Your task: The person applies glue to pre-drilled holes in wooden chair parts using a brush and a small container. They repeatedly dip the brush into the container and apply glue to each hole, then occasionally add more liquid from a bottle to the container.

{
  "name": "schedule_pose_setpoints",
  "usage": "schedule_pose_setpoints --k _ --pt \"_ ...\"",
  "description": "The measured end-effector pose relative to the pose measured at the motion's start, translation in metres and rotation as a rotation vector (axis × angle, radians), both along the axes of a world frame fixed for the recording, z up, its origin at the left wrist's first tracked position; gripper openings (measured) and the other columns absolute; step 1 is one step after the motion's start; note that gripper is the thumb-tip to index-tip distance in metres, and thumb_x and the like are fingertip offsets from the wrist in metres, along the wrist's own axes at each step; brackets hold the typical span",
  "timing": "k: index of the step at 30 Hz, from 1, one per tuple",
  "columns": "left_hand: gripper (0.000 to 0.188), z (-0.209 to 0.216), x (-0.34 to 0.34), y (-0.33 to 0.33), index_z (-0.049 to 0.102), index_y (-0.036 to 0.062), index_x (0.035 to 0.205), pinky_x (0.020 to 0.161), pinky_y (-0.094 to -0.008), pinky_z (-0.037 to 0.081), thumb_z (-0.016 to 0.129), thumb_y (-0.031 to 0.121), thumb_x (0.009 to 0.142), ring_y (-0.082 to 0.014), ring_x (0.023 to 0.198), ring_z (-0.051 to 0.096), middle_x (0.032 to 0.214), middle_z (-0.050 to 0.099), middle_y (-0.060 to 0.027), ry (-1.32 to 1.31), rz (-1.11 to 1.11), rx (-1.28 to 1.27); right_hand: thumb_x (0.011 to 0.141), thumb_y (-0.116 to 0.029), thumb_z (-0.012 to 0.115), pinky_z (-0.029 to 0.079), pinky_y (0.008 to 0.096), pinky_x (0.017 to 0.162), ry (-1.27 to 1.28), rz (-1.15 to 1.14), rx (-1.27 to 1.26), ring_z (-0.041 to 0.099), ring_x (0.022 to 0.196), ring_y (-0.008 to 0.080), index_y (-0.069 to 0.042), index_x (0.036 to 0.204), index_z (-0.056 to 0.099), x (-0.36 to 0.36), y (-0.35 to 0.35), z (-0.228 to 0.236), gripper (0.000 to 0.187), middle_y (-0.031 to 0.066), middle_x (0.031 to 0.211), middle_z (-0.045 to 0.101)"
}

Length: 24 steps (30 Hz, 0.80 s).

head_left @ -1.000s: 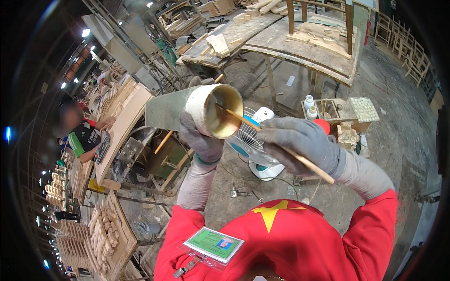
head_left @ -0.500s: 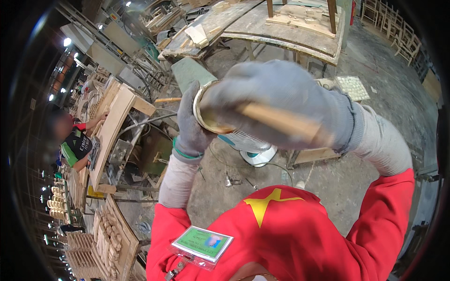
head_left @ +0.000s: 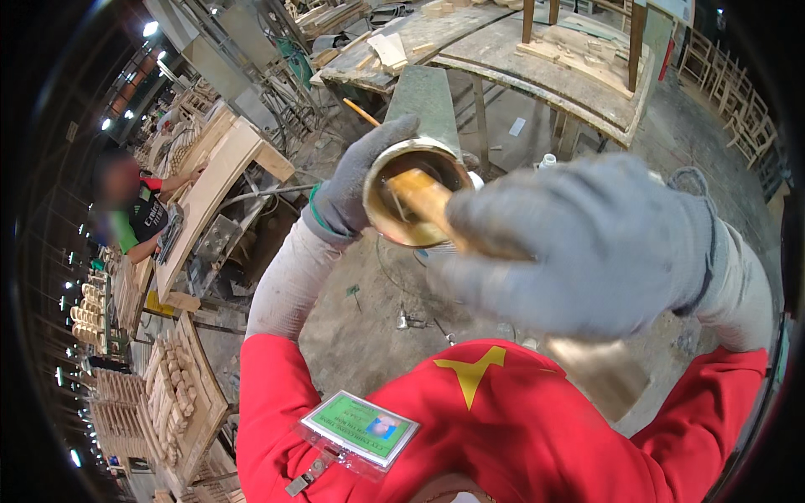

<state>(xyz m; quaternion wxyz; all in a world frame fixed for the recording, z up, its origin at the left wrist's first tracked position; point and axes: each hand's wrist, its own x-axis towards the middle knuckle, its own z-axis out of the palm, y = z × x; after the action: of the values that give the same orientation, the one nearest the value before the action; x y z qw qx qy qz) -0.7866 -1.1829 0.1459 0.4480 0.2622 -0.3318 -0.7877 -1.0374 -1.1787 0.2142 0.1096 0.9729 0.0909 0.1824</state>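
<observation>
My left hand point(head_left: 356, 172), in a grey glove, is wrapped round the side of a round can point(head_left: 386, 230). The can is tilted so that its mouth faces me, and brownish residue coats its inner wall. My right hand point(head_left: 579, 243), also gloved in grey and smeared by motion, grips a flat, yellowish wooden stick point(head_left: 419, 194). The stick's far end lies in the mouth of the can. Part of its length is covered by my right fingers.
A green-grey board point(head_left: 423, 105) stands behind the can. Farther off is a worktable point(head_left: 579, 84) bearing wood pieces and chair legs. To the left, a co-worker point(head_left: 138, 210) leans at a wooden bench point(head_left: 214, 189). An air tool point(head_left: 408, 319) and hose lie on the floor.
My right hand has moved right and down, uncovering the can's mouth. The wooden stick now points into the can instead of lying under my wrist. My left hand keeps its hold.
</observation>
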Motion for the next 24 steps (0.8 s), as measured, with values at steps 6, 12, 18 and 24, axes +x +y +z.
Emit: schedule_pose_setpoints --k 6,12,18,24 --pt "0.063 -0.009 0.033 -0.018 0.044 -0.0085 0.124 0.093 -0.0406 0.047 0.038 0.046 0.092 -0.0305 0.104 0.058 0.116 0.055 -0.0238 -0.635 0.235 -0.46 0.066 -0.021 0.06 0.04 0.0225 0.039 -0.135 0.106 -0.113 0.059 0.061 0.0138 -0.007 0.087 0.061 0.011 0.011 -0.017 0.025 0.01 0.082 0.058" --pt "0.061 -0.002 0.026 -0.01 0.044 -0.0026 0.124 0.091 -0.0336 0.048 0.072 0.017 0.073 -0.0209 0.102 0.059 0.116 0.056 -0.0142 -1.045 0.413 -0.946 0.077 -0.022 0.059 0.051 0.0313 0.049 0.012 -0.187 0.238 0.064 0.075 0.0234 -0.012 0.103 0.062 -0.009 0.003 0.024 0.028 0.0119 0.095 0.061" --pt "0.038 0.025 0.02 0.004 0.051 -0.0018 0.118 0.089 -0.0342 0.049 0.063 0.007 0.083 -0.0224 0.1 0.06 0.11 0.06 -0.0144 -0.865 0.49 -1.195 0.081 -0.019 0.055 0.052 0.0346 0.055 0.206 -0.195 0.169 0.063 0.078 0.026 -0.014 0.109 0.059 0.01 0.021 0.006 0.028 0.0133 0.099 0.061" --pt "0.028 0.035 0.017 0.007 0.051 -0.0028 0.116 0.089 -0.0341 0.05 0.052 0.007 0.09 -0.0221 0.1 0.06 0.11 0.06 -0.016 -0.836 0.511 -1.241 0.074 -0.017 0.059 0.05 0.0298 0.052 -0.209 -0.136 0.064 0.062 0.07 0.022 -0.011 0.109 0.059 0.005 0.011 0.001 0.036 0.0086 0.09 0.058"
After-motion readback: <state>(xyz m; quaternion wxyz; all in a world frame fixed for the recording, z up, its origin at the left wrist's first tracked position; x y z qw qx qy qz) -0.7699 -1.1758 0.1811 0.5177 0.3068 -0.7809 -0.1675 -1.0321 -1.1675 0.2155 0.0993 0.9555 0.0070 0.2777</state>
